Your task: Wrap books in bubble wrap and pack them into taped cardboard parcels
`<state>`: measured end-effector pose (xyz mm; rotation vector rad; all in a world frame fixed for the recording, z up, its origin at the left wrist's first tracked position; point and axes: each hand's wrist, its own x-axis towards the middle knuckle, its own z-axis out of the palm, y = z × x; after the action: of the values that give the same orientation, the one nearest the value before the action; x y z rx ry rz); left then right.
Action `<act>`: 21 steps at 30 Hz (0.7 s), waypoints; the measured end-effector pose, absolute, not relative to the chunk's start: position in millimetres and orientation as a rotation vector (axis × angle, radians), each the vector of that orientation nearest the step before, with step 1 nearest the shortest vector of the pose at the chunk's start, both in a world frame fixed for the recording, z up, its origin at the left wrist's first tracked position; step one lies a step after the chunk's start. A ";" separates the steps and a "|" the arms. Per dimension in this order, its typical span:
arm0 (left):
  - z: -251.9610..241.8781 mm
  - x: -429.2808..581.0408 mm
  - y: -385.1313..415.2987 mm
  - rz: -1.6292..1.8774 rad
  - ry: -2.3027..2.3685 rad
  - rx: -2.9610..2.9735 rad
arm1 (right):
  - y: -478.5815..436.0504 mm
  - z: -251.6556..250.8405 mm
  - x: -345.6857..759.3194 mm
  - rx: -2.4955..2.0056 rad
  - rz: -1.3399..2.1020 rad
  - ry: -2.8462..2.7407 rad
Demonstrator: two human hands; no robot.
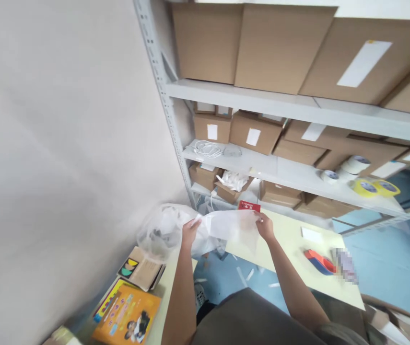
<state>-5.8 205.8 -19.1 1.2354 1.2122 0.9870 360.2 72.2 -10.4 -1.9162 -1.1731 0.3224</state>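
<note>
Head cam, mid frame: left hand (190,230) and right hand (265,226) each pinch a plastic bag (230,229) by its edge so it spreads flat

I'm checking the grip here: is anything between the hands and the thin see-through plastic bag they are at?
Nothing visible. The left hand and right hand each pinch the thin see-through plastic bag directly at its upper edge. The small red box sits beyond it, not between.
</note>
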 end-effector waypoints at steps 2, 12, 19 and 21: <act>-14.5 27.5 192.4 0.971 1.199 1.227 | 36.8 -13.7 395.5 -1.952 0.275 -1.124; -40.3 207.9 116.8 0.585 1.008 1.360 | -157.1 -40.4 550.5 -2.274 0.328 -0.731; -77.8 240.7 104.4 0.515 1.080 1.196 | -203.3 -67.1 589.5 -2.468 0.460 -0.687; -89.4 233.7 113.1 0.587 1.189 1.199 | -195.6 -77.0 587.8 -2.467 0.538 -0.726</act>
<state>233.7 113.1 -89.4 1.1993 1.1890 0.5869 587.8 -195.6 -77.0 -2.4672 -0.7259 0.5382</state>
